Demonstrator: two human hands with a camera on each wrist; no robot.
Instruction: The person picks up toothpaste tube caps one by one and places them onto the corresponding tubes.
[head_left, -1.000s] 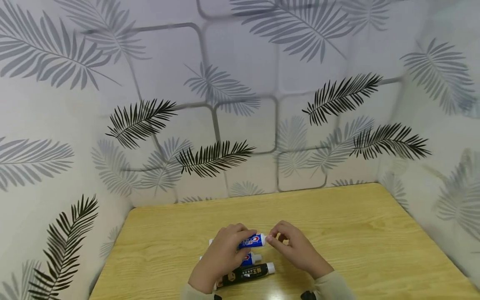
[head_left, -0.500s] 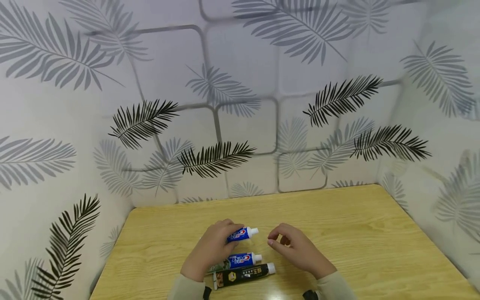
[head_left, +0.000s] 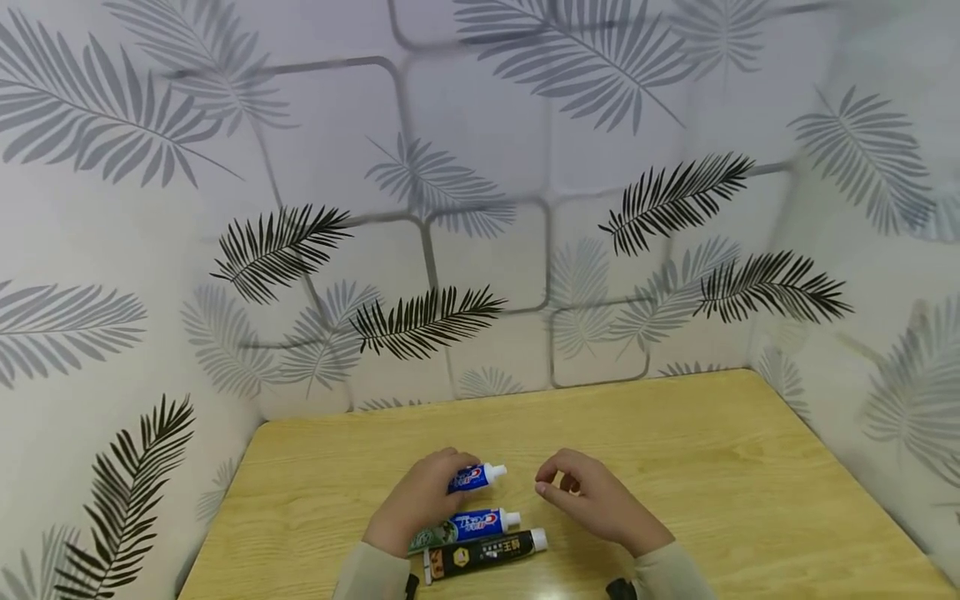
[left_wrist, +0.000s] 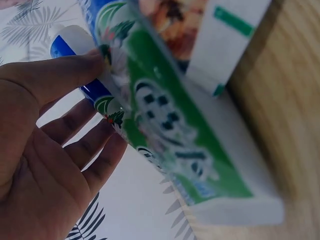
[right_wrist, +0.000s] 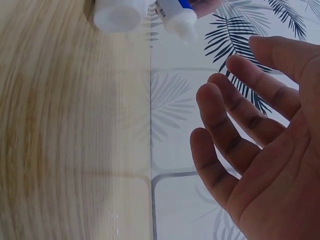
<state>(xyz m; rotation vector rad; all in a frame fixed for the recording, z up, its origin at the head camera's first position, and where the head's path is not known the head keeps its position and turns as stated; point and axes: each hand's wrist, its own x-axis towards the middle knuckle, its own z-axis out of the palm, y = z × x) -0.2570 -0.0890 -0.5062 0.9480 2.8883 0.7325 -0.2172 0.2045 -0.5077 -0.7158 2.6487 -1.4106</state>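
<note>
My left hand (head_left: 423, 500) grips a blue and green toothpaste tube (head_left: 468, 477), its white tip pointing right. In the left wrist view, thumb and fingers pinch this tube (left_wrist: 92, 95) near its blue part. A second blue and green toothpaste tube (head_left: 480, 523) lies on the table just below that hand. Nearest the front is a black toothpaste tube (head_left: 487, 553) with a white cap. To the right of the held tube's tip, apart from it, is my right hand (head_left: 600, 504). Its fingers (right_wrist: 215, 120) are loosely bent, with nothing between them in the right wrist view.
The tubes lie on a light wood-grain table (head_left: 712, 467). Walls (head_left: 495, 250) with a leaf pattern rise behind it and at both sides. Dark wrist straps (head_left: 621, 589) show at the sleeves.
The held tube's tip has left my right fingertips and shifted left with my left hand. More of the second tube shows. My right hand has barely moved.
</note>
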